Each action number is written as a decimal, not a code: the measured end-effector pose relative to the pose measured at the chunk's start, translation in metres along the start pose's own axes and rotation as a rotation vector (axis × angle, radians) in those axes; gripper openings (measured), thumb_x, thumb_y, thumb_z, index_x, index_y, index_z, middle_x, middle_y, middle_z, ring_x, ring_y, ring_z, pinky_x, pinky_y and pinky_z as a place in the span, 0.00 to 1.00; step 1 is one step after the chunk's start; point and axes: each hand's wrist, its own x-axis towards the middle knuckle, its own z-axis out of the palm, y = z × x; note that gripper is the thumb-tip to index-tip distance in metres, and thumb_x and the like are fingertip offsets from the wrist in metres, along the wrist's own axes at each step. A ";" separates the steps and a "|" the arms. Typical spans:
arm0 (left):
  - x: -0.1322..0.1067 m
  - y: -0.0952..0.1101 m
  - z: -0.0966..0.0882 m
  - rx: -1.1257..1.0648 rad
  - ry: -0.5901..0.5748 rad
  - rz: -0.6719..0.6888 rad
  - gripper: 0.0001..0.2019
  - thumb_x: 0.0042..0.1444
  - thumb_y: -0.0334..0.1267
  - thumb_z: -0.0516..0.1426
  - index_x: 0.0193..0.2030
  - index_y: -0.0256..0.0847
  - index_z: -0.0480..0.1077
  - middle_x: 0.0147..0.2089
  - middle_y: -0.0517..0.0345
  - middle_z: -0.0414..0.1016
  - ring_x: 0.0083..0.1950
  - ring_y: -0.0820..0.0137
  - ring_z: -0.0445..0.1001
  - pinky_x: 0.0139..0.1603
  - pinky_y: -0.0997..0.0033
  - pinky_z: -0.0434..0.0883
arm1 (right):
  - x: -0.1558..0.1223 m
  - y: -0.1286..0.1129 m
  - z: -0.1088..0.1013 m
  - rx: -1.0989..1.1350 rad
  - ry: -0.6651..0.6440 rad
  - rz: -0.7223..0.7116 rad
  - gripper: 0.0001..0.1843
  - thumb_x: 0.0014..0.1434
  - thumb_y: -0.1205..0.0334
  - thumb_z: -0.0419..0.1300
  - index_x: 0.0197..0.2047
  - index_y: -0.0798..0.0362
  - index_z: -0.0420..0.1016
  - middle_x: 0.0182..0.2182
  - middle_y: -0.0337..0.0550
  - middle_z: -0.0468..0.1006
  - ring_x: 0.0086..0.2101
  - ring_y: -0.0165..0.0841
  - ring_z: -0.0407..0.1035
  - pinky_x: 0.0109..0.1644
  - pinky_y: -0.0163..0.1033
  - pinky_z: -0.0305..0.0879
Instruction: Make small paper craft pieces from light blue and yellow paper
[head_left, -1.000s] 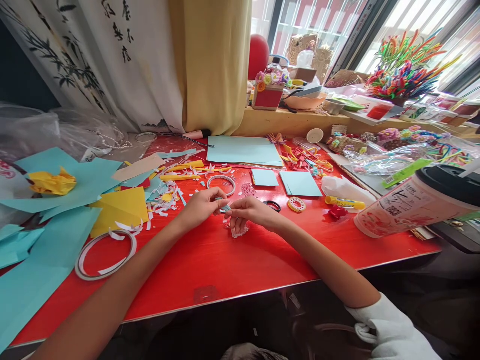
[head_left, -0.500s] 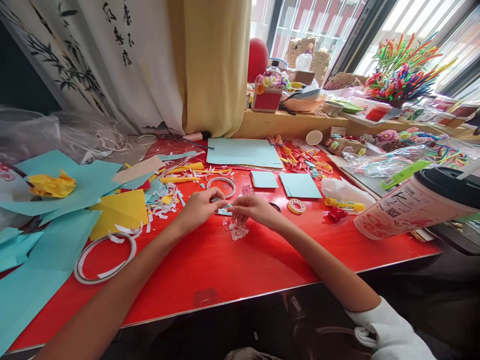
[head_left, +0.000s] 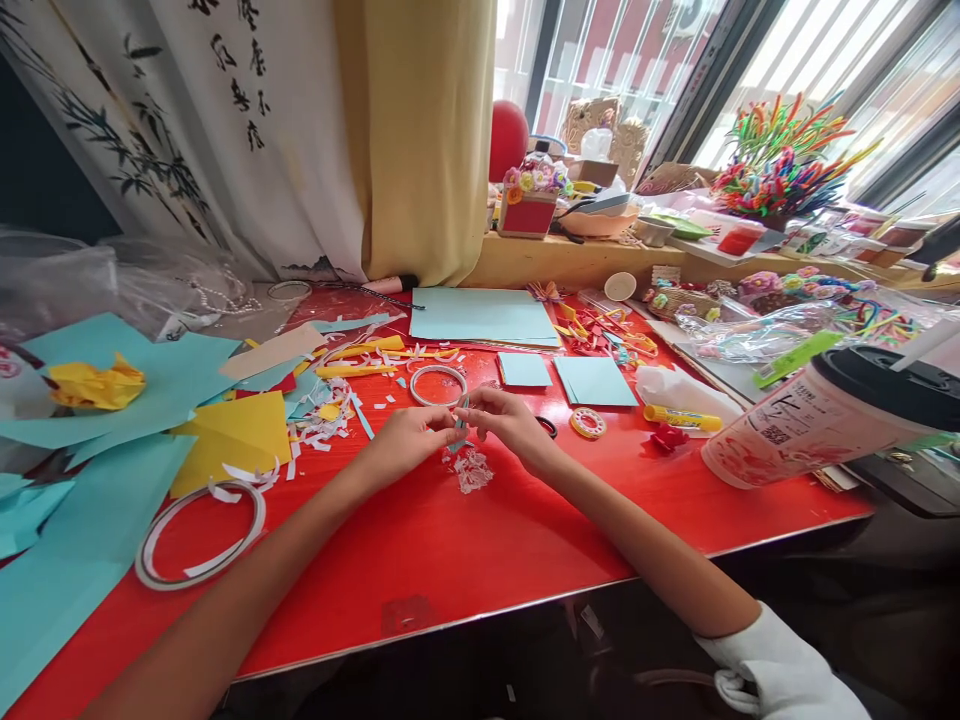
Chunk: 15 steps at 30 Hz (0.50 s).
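Note:
Both hands meet above the middle of the red table (head_left: 450, 560). Between their fingertips is a small folded piece of light-blue paper (head_left: 459, 441), mostly covered by the fingers. My left hand (head_left: 411, 440) pinches it from the left, thumb and fingers together. From the right, my right hand (head_left: 510, 418) grips it, fingers bent. Just below the fingers lies a clump of clear, crumpled bits (head_left: 472, 470). Behind the hands is a roll of white tape (head_left: 438, 385). Two small stacks of blue paper squares (head_left: 596, 381) lie beyond my right hand.
To the left are blue paper sheets (head_left: 127, 480), a yellow sheet (head_left: 240, 440), paper shreds (head_left: 322, 410) and a large tape ring (head_left: 157, 565). On the right stand a drink cup (head_left: 780, 425), a glue stick (head_left: 681, 417) and a small tape roll (head_left: 587, 423). A blue stack (head_left: 484, 315) lies behind.
The blue paper between my fingers has turned from lying nearly level to more upright. My hands have shifted slightly, and the camera view has tilted a little.

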 end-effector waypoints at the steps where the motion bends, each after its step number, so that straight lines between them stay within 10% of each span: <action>1: -0.001 0.002 -0.002 0.040 0.011 0.004 0.17 0.52 0.52 0.51 0.28 0.40 0.70 0.29 0.60 0.70 0.32 0.70 0.67 0.33 0.73 0.61 | 0.000 0.001 0.000 -0.013 -0.003 -0.011 0.13 0.54 0.53 0.56 0.30 0.55 0.68 0.26 0.38 0.67 0.26 0.26 0.62 0.28 0.32 0.59; 15: -0.005 0.012 -0.003 0.157 0.283 0.109 0.09 0.56 0.42 0.50 0.29 0.41 0.64 0.30 0.60 0.69 0.33 0.71 0.66 0.34 0.73 0.61 | -0.004 0.001 0.004 -0.186 -0.188 -0.039 0.13 0.55 0.55 0.56 0.31 0.57 0.73 0.24 0.37 0.69 0.26 0.26 0.61 0.30 0.31 0.55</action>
